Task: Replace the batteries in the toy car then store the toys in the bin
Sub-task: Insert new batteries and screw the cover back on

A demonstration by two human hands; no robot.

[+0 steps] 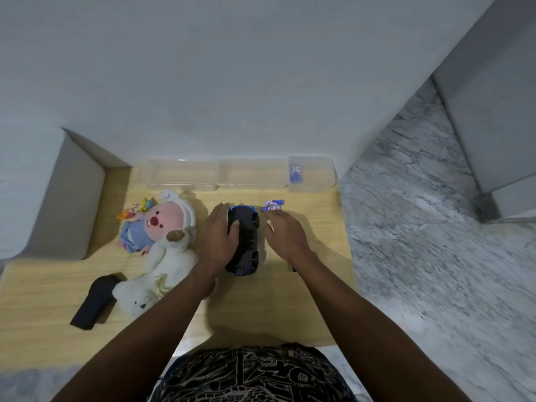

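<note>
Your left hand (218,236) holds the upside-down toy car (243,242), and your right hand (285,232), fingers loose, reaches toward the batteries (273,205).

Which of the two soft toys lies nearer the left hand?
The white plush bear, right beside the left hand and wrist; the pink-faced plush in blue lies farther left.

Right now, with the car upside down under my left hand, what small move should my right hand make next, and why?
Probably close the right hand on the batteries: its fingertips already reach them beside the toy car, which the left hand steadies belly-up.
</note>
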